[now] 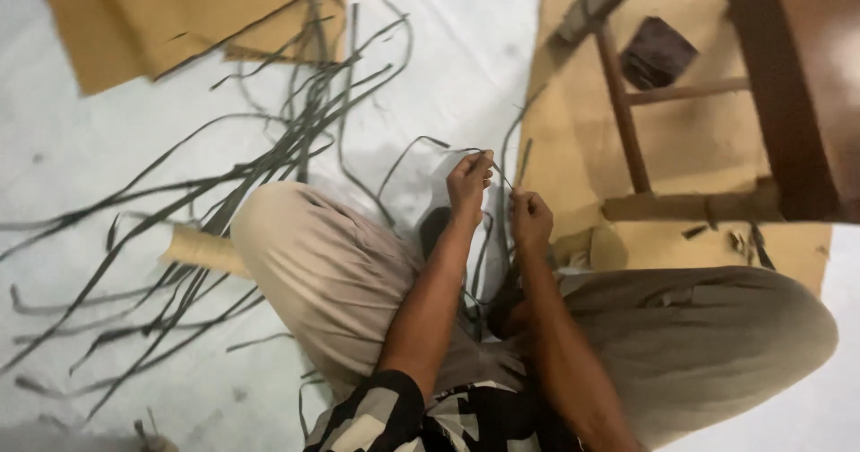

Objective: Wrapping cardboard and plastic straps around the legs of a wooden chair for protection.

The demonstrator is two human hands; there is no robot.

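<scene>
Fingers of left hand (469, 183) and right hand (530, 219) pinch one thin dark strip (498, 172).

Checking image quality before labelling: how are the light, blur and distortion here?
Head view: light is soft and dim; glare whitens the brown wooden furniture top right; both hands and the thin dark strip they pinch look slightly soft; wide-angle bending curves the edges.

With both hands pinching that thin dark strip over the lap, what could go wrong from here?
1. The thin dark strip is held only at the fingertips of the left hand and right hand; it could slip free.
2. The loose strips sprawl across the pale floor beside the knee; the held one may snag or tangle.
3. Its narrow edge might chafe the fingers if pulled hard.
</scene>
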